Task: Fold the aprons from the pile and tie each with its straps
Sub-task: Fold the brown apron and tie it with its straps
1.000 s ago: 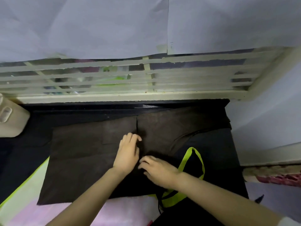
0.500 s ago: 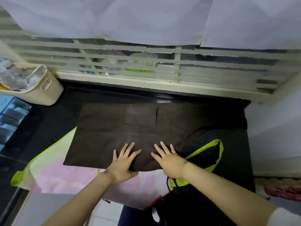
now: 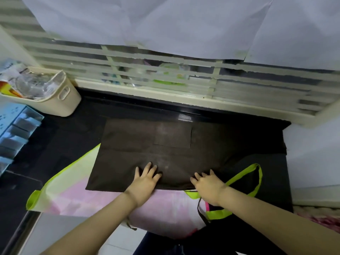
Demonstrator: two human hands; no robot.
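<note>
A dark brown apron [image 3: 147, 144] lies spread flat on the black counter [image 3: 73, 140], with a square pocket near its far edge. My left hand [image 3: 145, 178] rests flat on its near edge, fingers spread. A little to the right my right hand [image 3: 207, 182] presses the same edge with straight fingers. Under the brown apron lies a pink apron with lime-green trim [image 3: 77, 196], hanging over the counter's front. A lime-green strap loop [image 3: 257, 173] sits on black fabric at the right.
A cream basket [image 3: 60, 100] with packets stands at the back left, beside blue boxes [image 3: 16, 133]. A slatted window frame [image 3: 165, 85] covered with white paper runs along the back. A white wall [image 3: 312, 153] bounds the counter on the right.
Both hands have slid back from the middle of the brown apron to its near edge and moved apart. The view has shifted left, bringing the basket into sight.
</note>
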